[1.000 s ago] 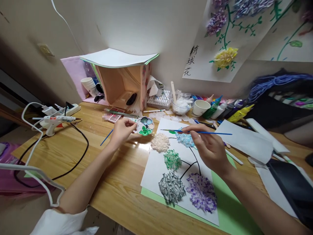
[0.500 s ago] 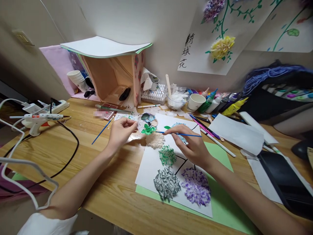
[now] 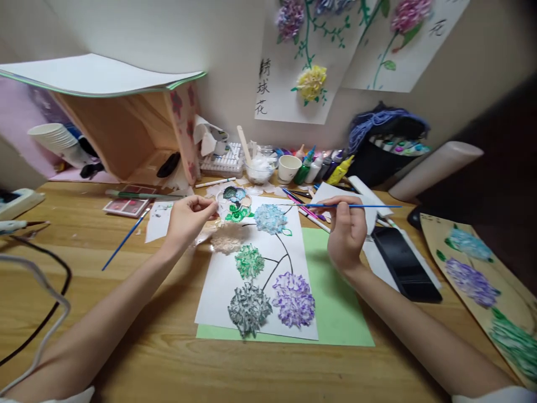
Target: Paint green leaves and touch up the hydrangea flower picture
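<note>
My left hand [image 3: 191, 219] pinches the edge of a small round paint palette [image 3: 235, 205] whose wells hold green, dark and pale paint. My right hand [image 3: 346, 235] grips a thin blue paintbrush [image 3: 361, 206], held level with its tip pointing left over the blue flower. Below both hands lies a white sheet [image 3: 222, 302] with drawn dark stems and raised flowers: a light blue flower [image 3: 271, 218], a green flower [image 3: 250, 261], a grey flower [image 3: 250, 308] and a purple flower [image 3: 293, 299]. A beige flower [image 3: 226, 239] sits partly under the palette. A small green leaf outline [image 3: 287, 232] shows beside the blue flower.
Green paper [image 3: 335, 313] lies under the sheet. Another brush [image 3: 126, 238] rests at left. Paint bottles [image 3: 339, 170], a paper cup [image 3: 289, 168] and a bowl of white scraps [image 3: 260, 170] line the wall. A black phone [image 3: 405, 263] and a finished flower picture [image 3: 474, 268] lie at right.
The view has swung to the right. My right hand has drawn the brush back from the palette's green paint, to the right. My left hand still holds the palette.
</note>
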Demonstrator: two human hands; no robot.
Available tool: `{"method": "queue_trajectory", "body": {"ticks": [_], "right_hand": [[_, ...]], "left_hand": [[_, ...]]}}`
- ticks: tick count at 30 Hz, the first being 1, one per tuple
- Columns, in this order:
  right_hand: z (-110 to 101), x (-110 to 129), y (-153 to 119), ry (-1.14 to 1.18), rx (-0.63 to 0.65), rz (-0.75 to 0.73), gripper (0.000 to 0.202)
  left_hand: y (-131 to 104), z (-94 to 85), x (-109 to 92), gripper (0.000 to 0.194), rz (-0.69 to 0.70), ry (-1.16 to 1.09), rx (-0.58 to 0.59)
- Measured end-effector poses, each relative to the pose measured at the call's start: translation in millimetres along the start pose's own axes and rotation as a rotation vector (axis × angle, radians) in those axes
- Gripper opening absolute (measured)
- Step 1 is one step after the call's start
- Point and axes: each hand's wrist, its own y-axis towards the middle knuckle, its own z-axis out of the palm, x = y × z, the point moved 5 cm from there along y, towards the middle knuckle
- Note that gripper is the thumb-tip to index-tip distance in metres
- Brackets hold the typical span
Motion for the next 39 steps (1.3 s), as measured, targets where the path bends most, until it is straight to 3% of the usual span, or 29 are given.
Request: {"method": "queue_trajectory", "body": {"ticks": [2, 4, 8, 11, 20, 39], "right_hand": [[-26.0, -15.0, -6.3, -0.071, -0.065, 0.008, 0.021], [-40.1, -27.8, -15.6, -0.167, -0.013, 0.003, 0.023], [-40.0, -37.5, -31.4, -0.291, 0.18, -0.107, 0.022], [-30.9, -34.0, -34.6, -0.301, 0.292, -0.198, 0.019], [-23.7, -33.0, -33.9, -0.33, 0.394, -0.213, 0.017], [-22.7, -31.7, -35.0, -0.379, 0.417, -0.25, 0.017]], "left_hand": [[7.5, 19.1, -6.6, 0.022, 0.029, -0.011, 0.044], [14.0, 39.4, -12.0, 0.021, 0.059, -0.018, 0.097], [20.5, 73.3, -16.8, 0.024, 0.098, -0.029, 0.187], [21.4, 85.6, -14.7, 0.025, 0.083, -0.025, 0.212], [26.4, 85.2, -10.2, 0.018, 0.083, -0.007, 0.204], [26.4, 81.7, -16.2, 0.013, 0.104, -0.017, 0.164]]}}
